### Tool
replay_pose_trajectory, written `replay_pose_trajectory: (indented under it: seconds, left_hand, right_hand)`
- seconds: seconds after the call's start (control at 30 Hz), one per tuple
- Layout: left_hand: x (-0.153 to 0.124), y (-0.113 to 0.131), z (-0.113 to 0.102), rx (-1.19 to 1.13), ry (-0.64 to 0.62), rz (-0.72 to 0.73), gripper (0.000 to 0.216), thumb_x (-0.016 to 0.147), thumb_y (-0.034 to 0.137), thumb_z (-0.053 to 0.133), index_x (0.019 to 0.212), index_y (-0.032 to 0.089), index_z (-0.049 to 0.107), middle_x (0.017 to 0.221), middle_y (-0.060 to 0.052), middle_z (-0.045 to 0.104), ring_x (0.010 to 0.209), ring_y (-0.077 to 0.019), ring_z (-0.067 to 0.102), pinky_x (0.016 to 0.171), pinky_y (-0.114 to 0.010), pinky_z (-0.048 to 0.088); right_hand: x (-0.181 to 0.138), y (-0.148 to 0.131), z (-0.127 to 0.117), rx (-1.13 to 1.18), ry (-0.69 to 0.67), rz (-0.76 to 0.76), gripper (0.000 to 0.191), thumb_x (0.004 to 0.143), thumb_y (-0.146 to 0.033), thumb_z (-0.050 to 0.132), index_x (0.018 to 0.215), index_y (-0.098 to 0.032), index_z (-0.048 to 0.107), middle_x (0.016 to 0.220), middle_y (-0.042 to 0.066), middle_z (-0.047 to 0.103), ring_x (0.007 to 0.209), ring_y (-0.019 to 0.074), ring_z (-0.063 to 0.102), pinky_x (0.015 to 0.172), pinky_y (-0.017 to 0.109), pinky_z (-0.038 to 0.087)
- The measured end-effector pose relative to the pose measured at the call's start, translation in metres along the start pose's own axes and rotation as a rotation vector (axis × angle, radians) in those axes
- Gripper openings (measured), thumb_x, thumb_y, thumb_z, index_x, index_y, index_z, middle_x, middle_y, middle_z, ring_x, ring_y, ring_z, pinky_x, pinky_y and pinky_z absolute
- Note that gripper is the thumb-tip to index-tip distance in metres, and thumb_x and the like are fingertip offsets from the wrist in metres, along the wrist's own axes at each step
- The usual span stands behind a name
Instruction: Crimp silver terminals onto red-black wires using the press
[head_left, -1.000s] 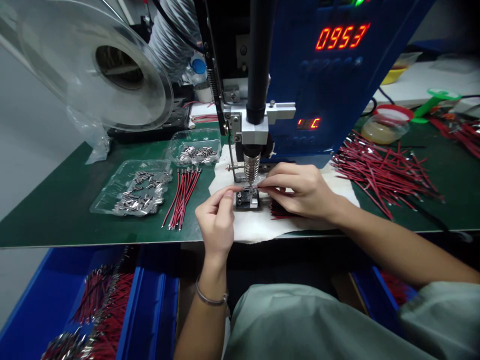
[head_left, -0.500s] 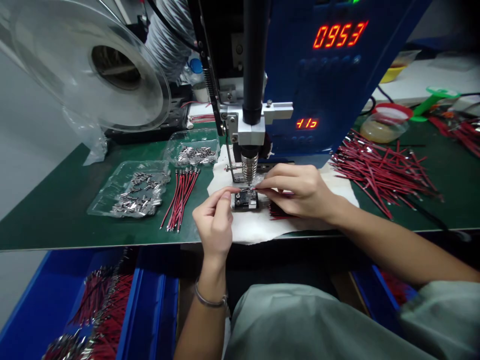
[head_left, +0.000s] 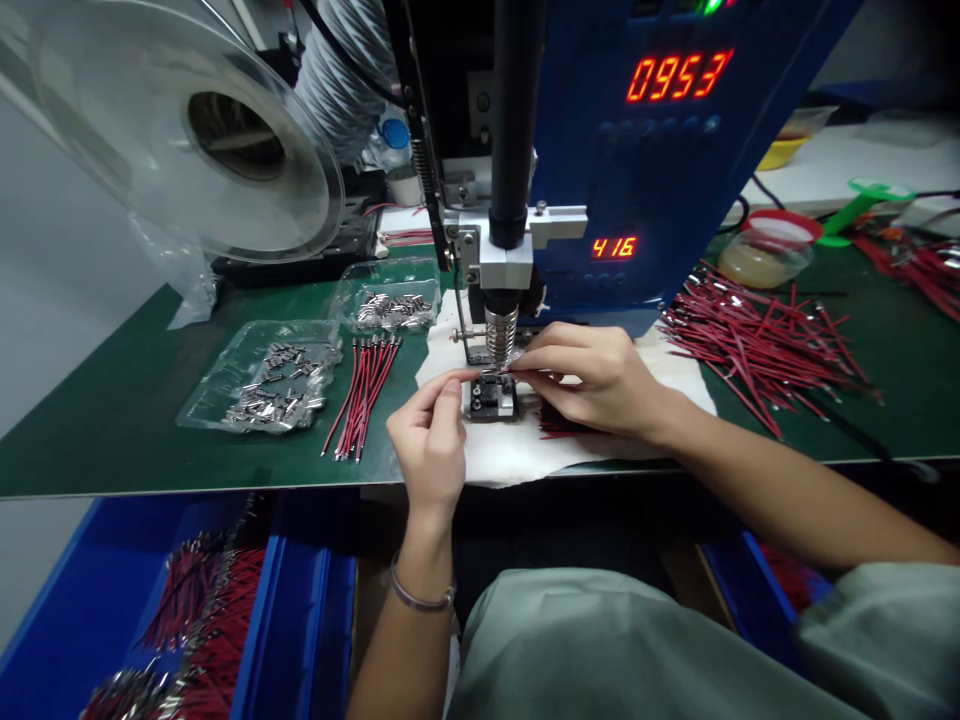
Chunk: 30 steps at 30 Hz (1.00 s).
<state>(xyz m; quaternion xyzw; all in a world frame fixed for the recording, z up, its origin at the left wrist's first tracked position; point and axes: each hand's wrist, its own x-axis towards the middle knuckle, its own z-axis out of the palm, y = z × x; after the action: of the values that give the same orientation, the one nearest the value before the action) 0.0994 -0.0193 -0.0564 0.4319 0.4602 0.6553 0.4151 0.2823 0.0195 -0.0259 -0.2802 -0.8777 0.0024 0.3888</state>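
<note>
Right hand (head_left: pixel 600 380) pinches wire (head_left: pixel 506 371) at jig (head_left: pixel 491 408), just under coiled tip (head_left: pixel 500 335). Left hand (head_left: pixel 433 440) points index finger at jig's other side; cannot tell whether gripping. Best: steady wire, fingers clear of probably hot tip.

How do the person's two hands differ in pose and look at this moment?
The left hand reaches up from the bottom edge, while the right hand comes in from the right. The left wrist wears a bracelet; the right wrist is bare. The left hand's index finger extends, whereas the right hand stretches several fingers forward. Both hands bring their fingertips to the small fixture.
</note>
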Motion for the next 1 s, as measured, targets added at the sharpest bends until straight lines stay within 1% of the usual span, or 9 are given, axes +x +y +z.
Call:
replay_pose_trajectory:
  seconds: [0.33,0.67,0.9,1.0]
  left_hand:
    - [-0.0002,0.0027,0.0024,-0.067,0.006,-0.015,0.021,0.080,0.030,0.061,0.084,0.013,0.072,0.045,0.007,0.023,0.037,-0.0042,0.018,0.034,-0.020,0.013]
    - [-0.0005,0.0016,0.0016,-0.028,-0.004,-0.020,0.021,0.081,0.031,0.060,0.086,0.014,0.072,0.046,0.007,0.024,0.038,-0.0045,0.019,0.034,-0.019,0.015]
    - [0.0009,0.0025,0.0017,-0.063,-0.018,-0.009,0.020,0.081,0.029,0.060,0.083,0.013,0.072,0.046,0.007,0.023,0.038,-0.0042,0.018,0.034,-0.019,0.015]
    - [-0.0041,0.0047,-0.0008,-0.120,0.036,0.032,0.018,0.082,0.027,0.058,0.080,0.013,0.069,0.047,0.007,0.024,0.038,-0.0046,0.018,0.034,-0.019,0.015]
  right_hand:
    - [-0.0009,-0.0019,0.0009,0.003,0.036,-0.019,0.014,0.086,-0.016,0.057,0.093,-0.017,0.068,0.087,0.006,0.068,0.074,0.0128,0.063,0.063,0.023,0.048]
    - [-0.0019,0.0003,0.0014,-0.006,-0.003,0.020,0.015,0.086,-0.017,0.057,0.095,-0.018,0.068,0.088,0.005,0.068,0.075,0.0135,0.063,0.063,0.023,0.048]
    - [-0.0015,-0.0001,0.0007,-0.031,0.007,-0.025,0.014,0.086,-0.016,0.056,0.093,-0.016,0.069,0.085,0.005,0.068,0.072,0.0128,0.063,0.061,0.023,0.047]
    - [-0.0014,-0.0063,-0.0055,-0.067,-0.015,-0.048,0.014,0.086,-0.017,0.057,0.093,-0.017,0.069,0.086,0.005,0.069,0.072,0.0135,0.063,0.061,0.024,0.047]
